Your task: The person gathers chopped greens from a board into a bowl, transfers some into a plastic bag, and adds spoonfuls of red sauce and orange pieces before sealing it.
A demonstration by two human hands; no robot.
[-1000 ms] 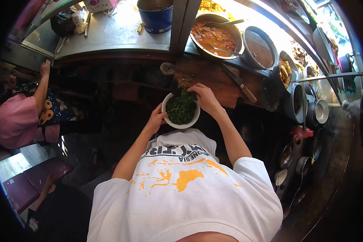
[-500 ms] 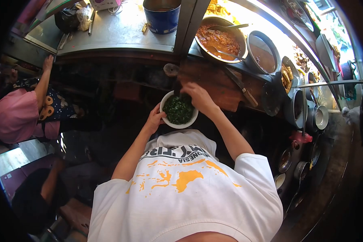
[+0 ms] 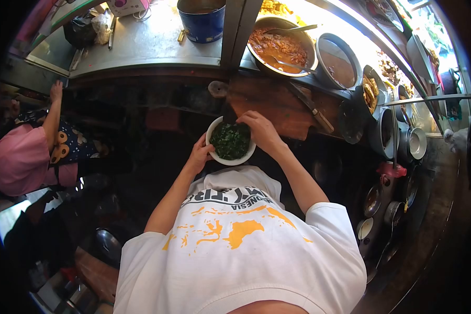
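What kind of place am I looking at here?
Probably a cooked-food stall or small eatery kitchen: a pan of red-orange stew with spoons in it, a blue pot on a metal counter, and a knife on a wooden board.

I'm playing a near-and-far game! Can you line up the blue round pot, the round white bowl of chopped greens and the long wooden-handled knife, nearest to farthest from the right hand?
From the right hand:
1. White bowl, right by its fingers.
2. Knife, ahead and to the right.
3. Blue pot, farther ahead, to the left.
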